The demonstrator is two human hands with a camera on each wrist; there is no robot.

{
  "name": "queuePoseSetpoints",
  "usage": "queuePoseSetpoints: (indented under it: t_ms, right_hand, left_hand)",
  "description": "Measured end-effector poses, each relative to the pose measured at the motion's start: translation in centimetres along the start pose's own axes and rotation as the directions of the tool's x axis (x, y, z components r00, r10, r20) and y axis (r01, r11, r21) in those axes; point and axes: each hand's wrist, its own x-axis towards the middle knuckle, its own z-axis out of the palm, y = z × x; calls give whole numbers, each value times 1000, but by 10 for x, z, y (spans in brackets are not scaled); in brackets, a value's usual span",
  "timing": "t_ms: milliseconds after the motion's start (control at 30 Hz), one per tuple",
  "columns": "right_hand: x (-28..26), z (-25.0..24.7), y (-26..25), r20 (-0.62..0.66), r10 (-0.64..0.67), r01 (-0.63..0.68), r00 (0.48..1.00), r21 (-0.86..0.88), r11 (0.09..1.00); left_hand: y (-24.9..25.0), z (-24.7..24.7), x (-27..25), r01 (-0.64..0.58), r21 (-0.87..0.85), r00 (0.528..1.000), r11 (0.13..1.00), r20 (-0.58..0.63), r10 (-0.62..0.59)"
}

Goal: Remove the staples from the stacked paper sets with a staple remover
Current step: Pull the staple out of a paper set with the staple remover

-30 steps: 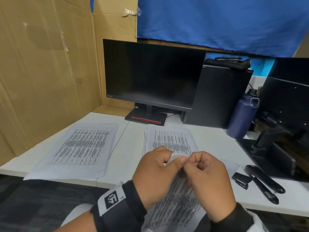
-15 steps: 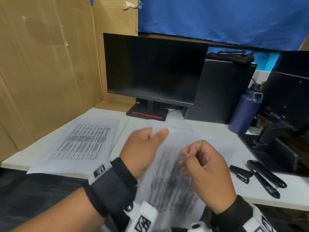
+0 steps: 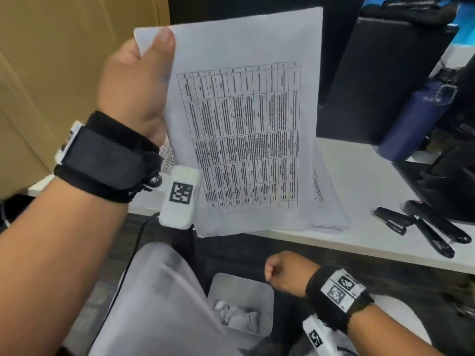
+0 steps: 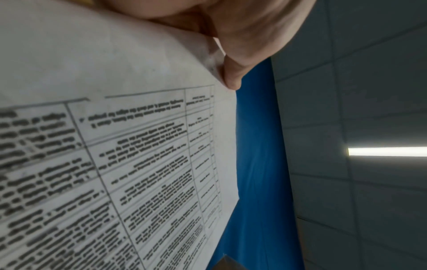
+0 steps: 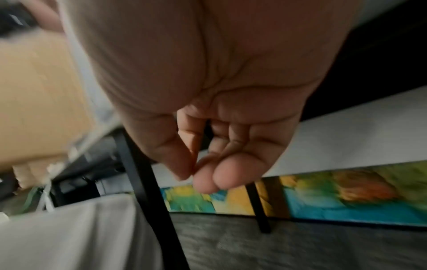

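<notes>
My left hand (image 3: pixel 159 47) holds a printed paper set (image 3: pixel 244 124) upright above the desk, pinching its top left corner under the thumb. In the left wrist view the paper set (image 4: pixel 115 146) fills the left side, and a fingertip (image 4: pixel 231 80) presses its edge. My right hand (image 3: pixel 280 273) is low, below the desk edge and over a bin (image 3: pixel 241 286). Its thumb and fingers (image 5: pixel 203 175) are pinched together, with nothing visible between them. A small black staple remover (image 3: pixel 390 219) lies on the desk to the right, apart from both hands.
More paper sets (image 3: pixel 326 201) lie on the white desk (image 3: pixel 359 181) behind the held one. A black stapler (image 3: pixel 437 224), a blue bottle (image 3: pixel 416 116) and a black computer tower (image 3: pixel 380 73) stand at the right. The bin holds crumpled white scraps.
My left hand has lifted the paper set off the desk and holds it upright. My right hand left the paper and dropped below the desk edge, over the bin. The head view tipped down.
</notes>
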Motion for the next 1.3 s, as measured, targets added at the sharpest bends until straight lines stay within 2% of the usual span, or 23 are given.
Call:
queuePoseSetpoints:
  t_ms: [200,267,400,500,600,667,700,733,767,800,867,900,933,967,1033,1067,1100,1200,1300]
  right_hand:
    - [41,30,26,32,185,-184,982,-48,982]
    - [46,32,32,19,194,-193,981,-68,979]
    - [35,21,32,-3,166,-166,986,37,985]
    - [1,4,15,1,85,-85,996,30,996]
    - [-49,-29,-21,68,-62,64,996,-29,998]
    - [-85,-58,-48,121,-194,190,974,42,981]
    - [-102,-74,-60,96,-273,260,957,135,956]
    - [-117,-90,-69,7,-339,328,941,230,916]
    - [-129,-105,-76,-146,-386,413,911,298,861]
    - [-137,-117,-77,-353,-391,501,850,316,805]
    - [-140,-135,-68,-721,-263,615,641,278,738]
    - [-136,-140,-60,-814,-170,610,555,260,749]
    - [-131,-143,-54,-848,-109,570,518,247,784]
    - [-125,-143,-50,-842,-71,518,535,261,814]
    - [-113,-139,-44,-764,-28,493,645,388,779]
    - [-110,-135,-45,-734,-21,492,679,433,755]
    - [-108,-132,-47,-735,-3,483,678,443,756]
    - [-101,-128,-45,-799,59,486,599,421,766]
    - [-103,-138,-41,-814,142,528,563,486,697]
  left_hand:
    - [-4,4,-2,-25,-41,997,999,72,28]
    - [-5,4,-2,-27,-51,996,998,79,31]
    - [-9,6,-1,-22,-50,993,999,119,28]
    - [-11,9,-3,-26,-41,990,999,134,31]
    - [-15,11,-5,-24,-29,989,999,149,28]
    - [-17,12,-5,-9,-22,988,1000,154,12]
    - [-16,12,-6,-1,-20,988,1000,154,4]
    - [-16,12,-6,6,-20,988,1000,156,-3]
    - [-15,12,-7,12,-21,988,1000,157,-8]
    - [-15,12,-8,20,-21,987,1000,160,-16]
    - [-13,12,-10,37,-24,984,999,173,-32]
    - [-13,13,-11,45,-28,983,999,182,-40]
    - [-13,14,-13,57,-34,980,998,192,-50]
    - [-13,16,-15,71,-42,977,997,202,-62]
    - [-14,20,-21,111,-55,968,992,231,-95]
    - [-17,21,-23,133,-59,963,989,246,-114]
    - [-19,23,-25,147,-56,957,988,259,-127]
    - [-27,28,-27,136,0,951,991,279,-130]
    - [-42,29,-26,139,145,922,980,341,-181]
